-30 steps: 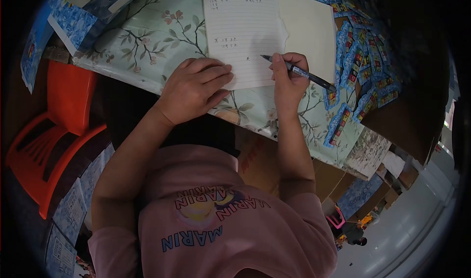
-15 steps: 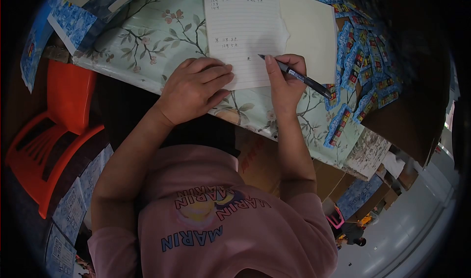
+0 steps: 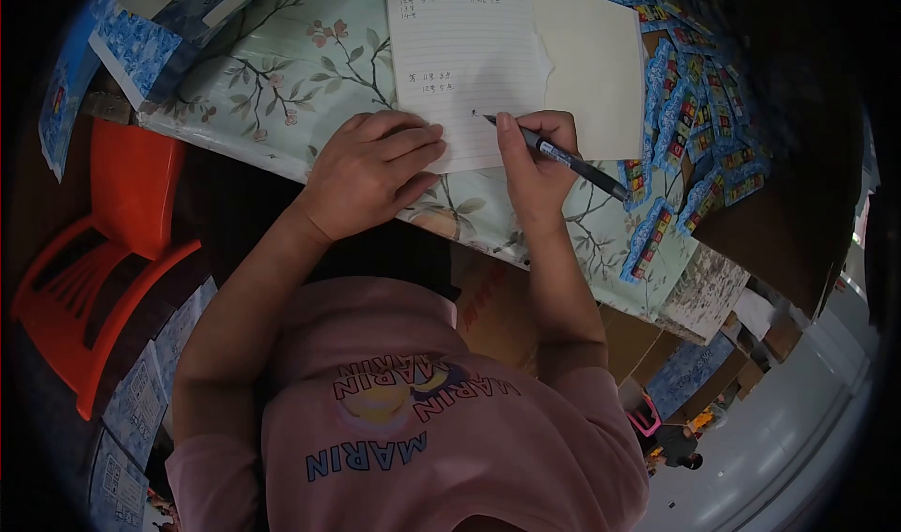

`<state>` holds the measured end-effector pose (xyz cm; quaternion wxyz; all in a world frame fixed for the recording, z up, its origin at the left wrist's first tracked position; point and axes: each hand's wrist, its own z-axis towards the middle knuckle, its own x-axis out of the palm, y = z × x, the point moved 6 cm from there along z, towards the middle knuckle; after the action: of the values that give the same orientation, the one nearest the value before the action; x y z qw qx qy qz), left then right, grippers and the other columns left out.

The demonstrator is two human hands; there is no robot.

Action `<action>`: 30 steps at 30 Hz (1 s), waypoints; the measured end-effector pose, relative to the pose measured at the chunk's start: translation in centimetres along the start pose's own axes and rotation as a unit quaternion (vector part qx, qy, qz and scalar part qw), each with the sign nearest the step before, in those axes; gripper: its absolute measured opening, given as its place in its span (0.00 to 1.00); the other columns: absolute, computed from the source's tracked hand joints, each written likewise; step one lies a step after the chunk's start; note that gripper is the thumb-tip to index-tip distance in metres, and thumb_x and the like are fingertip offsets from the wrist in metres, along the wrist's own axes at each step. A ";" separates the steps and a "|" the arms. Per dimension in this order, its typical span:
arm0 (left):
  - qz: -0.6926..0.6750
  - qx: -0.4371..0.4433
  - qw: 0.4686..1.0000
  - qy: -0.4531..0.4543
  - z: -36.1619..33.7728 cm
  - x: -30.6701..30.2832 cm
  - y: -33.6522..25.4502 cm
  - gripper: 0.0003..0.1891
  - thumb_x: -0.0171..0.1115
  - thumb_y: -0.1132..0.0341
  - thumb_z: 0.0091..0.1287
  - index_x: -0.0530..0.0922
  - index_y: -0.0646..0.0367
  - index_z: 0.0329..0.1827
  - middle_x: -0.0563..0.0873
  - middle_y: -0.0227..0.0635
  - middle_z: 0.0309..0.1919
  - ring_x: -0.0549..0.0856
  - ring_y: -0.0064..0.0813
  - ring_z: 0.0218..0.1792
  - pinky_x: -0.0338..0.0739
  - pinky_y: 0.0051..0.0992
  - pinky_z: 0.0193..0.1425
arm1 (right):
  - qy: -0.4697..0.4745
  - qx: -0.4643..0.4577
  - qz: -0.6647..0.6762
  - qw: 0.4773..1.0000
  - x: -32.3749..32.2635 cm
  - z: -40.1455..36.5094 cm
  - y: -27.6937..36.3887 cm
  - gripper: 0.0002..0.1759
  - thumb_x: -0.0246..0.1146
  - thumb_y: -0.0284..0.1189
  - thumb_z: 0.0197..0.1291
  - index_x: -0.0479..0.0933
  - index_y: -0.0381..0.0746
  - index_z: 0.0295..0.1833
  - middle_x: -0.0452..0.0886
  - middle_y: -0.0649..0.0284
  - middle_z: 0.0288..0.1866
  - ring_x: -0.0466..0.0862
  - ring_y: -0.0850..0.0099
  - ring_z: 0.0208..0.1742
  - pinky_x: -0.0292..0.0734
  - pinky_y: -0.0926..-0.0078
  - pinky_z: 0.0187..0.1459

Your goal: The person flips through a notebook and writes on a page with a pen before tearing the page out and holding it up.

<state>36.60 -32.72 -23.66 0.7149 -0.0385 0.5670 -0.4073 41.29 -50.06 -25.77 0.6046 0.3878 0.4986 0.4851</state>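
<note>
A lined notebook (image 3: 469, 49) lies open on the flowered tablecloth, with several short handwritten lines at its upper left and middle. My left hand (image 3: 375, 171) rests on the notebook's lower left corner, palm down, its fingers slightly bent and no object visible in it. Between the thumb and fingers of my right hand (image 3: 542, 161) is a dark pen (image 3: 587, 170), its tip near a small written mark low on the lined page. The plain cream page (image 3: 596, 82) is to the right of the pen.
Many blue packets (image 3: 676, 129) are heaped at the right by a cardboard box (image 3: 779, 241). Blue printed boxes (image 3: 141, 44) stand at the upper left. An orange chair (image 3: 136, 185) is at the left. A person (image 3: 678, 446) appears far off at the lower right.
My right hand and the pen have shifted slightly left and down on the page, and the pen lies a little flatter. My left hand is nearly unmoved.
</note>
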 end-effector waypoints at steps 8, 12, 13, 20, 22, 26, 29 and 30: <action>-0.014 -0.001 1.000 0.011 -0.1 0.0 0.0 0.19 0.72 0.67 0.48 0.82 0.54 0.45 0.83 0.26 0.50 0.79 0.30 0.52 0.75 0.31 0.51 | -0.028 0.072 0.102 0.992 -0.4 0.8 -1.3 0.11 0.65 0.22 0.59 0.68 0.37 0.35 0.75 0.66 0.24 0.73 0.84 0.22 0.67 0.88 0.24; -0.023 0.008 1.000 0.008 -0.2 0.1 0.1 0.19 0.72 0.67 0.48 0.82 0.54 0.46 0.83 0.26 0.50 0.79 0.30 0.52 0.75 0.31 0.51 | -0.035 0.079 0.089 0.992 -0.6 0.9 -1.3 0.11 0.66 0.21 0.58 0.68 0.38 0.34 0.75 0.66 0.24 0.73 0.84 0.23 0.67 0.89 0.25; -0.024 0.008 1.000 0.008 -0.2 0.1 0.1 0.19 0.72 0.67 0.48 0.82 0.54 0.46 0.83 0.26 0.50 0.79 0.30 0.52 0.75 0.31 0.51 | -0.033 0.067 0.095 0.993 -0.5 0.9 -1.3 0.11 0.66 0.21 0.58 0.68 0.38 0.34 0.75 0.67 0.24 0.73 0.85 0.23 0.68 0.89 0.26; -0.018 0.010 1.000 0.005 -0.2 0.1 0.0 0.18 0.71 0.67 0.49 0.82 0.54 0.45 0.83 0.24 0.49 0.79 0.28 0.52 0.75 0.30 0.51 | -0.016 0.082 0.072 0.994 -0.3 0.6 -1.1 0.10 0.66 0.20 0.58 0.69 0.37 0.36 0.75 0.68 0.27 0.74 0.85 0.28 0.70 0.89 0.31; -0.015 0.010 1.000 0.001 -0.2 0.1 0.0 0.17 0.70 0.66 0.50 0.82 0.54 0.44 0.83 0.23 0.49 0.78 0.26 0.53 0.74 0.29 0.52 | -0.019 0.082 0.082 0.993 -0.2 0.6 -1.2 0.10 0.66 0.20 0.58 0.69 0.36 0.36 0.75 0.68 0.27 0.74 0.84 0.28 0.70 0.89 0.32; -0.015 0.009 1.000 0.003 -0.2 0.1 0.1 0.16 0.70 0.66 0.50 0.82 0.53 0.44 0.83 0.23 0.49 0.78 0.26 0.53 0.74 0.30 0.52 | -0.021 0.074 0.089 0.993 -0.3 0.6 -1.1 0.10 0.65 0.19 0.58 0.69 0.36 0.37 0.75 0.68 0.29 0.74 0.84 0.29 0.71 0.88 0.33; -0.014 0.007 1.000 0.004 -0.2 0.1 0.0 0.16 0.70 0.66 0.50 0.82 0.53 0.44 0.83 0.23 0.49 0.78 0.26 0.53 0.74 0.30 0.52 | -0.033 0.083 0.109 0.990 0.0 0.7 -0.7 0.12 0.66 0.19 0.57 0.68 0.37 0.36 0.72 0.72 0.28 0.67 0.88 0.27 0.65 0.90 0.29; -0.014 0.005 1.000 0.006 -0.2 0.1 0.1 0.16 0.70 0.66 0.50 0.82 0.53 0.44 0.83 0.23 0.49 0.78 0.26 0.53 0.74 0.30 0.52 | -0.033 0.083 0.109 0.990 0.0 0.7 -0.8 0.12 0.66 0.19 0.57 0.68 0.37 0.36 0.72 0.72 0.28 0.67 0.88 0.27 0.65 0.90 0.29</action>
<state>36.48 -32.65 -23.81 0.7056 -0.0407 0.5689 -0.4205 42.09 -50.24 -26.39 0.5296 0.5048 0.4718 0.4921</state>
